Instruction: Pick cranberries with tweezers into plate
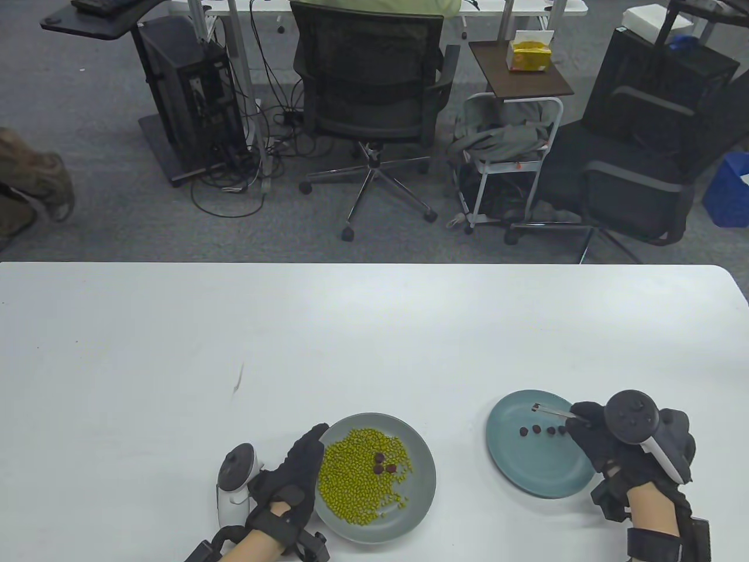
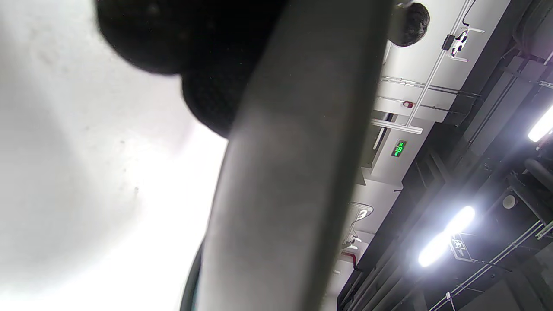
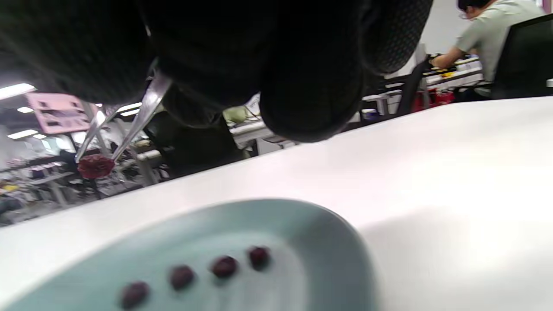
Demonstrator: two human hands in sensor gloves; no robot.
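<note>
**Cranberry transfer: 4 placed, 1 in transit, 3 left**

Blue plate (image 1: 529, 474), near the table's right front edge: 4 cranberries (image 1: 542, 431) in a row. Right hand (image 1: 608, 445) pinches tweezers (image 1: 553, 411), which clasp a 5th cranberry (image 3: 95, 166) above that plate; long axis runs right to left, tips pointing left. Grey plate (image 1: 424, 468) of green beans (image 1: 357, 474): 3 cranberries (image 1: 383, 463) remain. Left hand (image 1: 289, 486) rests against its rim, holding nothing.

Beyond the white table (image 1: 175, 328) stand an office chair (image 1: 374, 99), a computer tower (image 1: 190, 99) and a tissue box (image 1: 529, 51).
</note>
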